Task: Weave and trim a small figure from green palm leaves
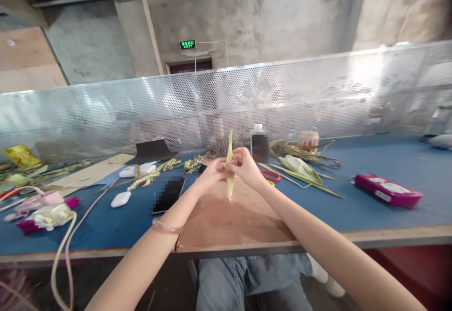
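Observation:
Between my two hands, above a brown wooden board (226,221), a pale yellow-green strip of leaf or husk (230,191) is held upright. The fingers of my left hand (213,172) pinch it from the left, around its middle. From the right, my right hand (245,165) grips the same strip with thumb and fingers. Its tip rises above my fingers and its lower end hangs close over the board. Behind my hands lies a bundle of grey cord-like strands (221,150). Red-handled scissors (271,175) rest just right of my right hand.
Green leaf strips (300,167) and a purple packet (386,189) lie to the right. A bottle (259,146) and a jar (308,140) stand behind. Leftward are a phone (169,194), a white case (120,199) and a hanging cable (63,250). A perforated metal panel (169,104) bounds the back.

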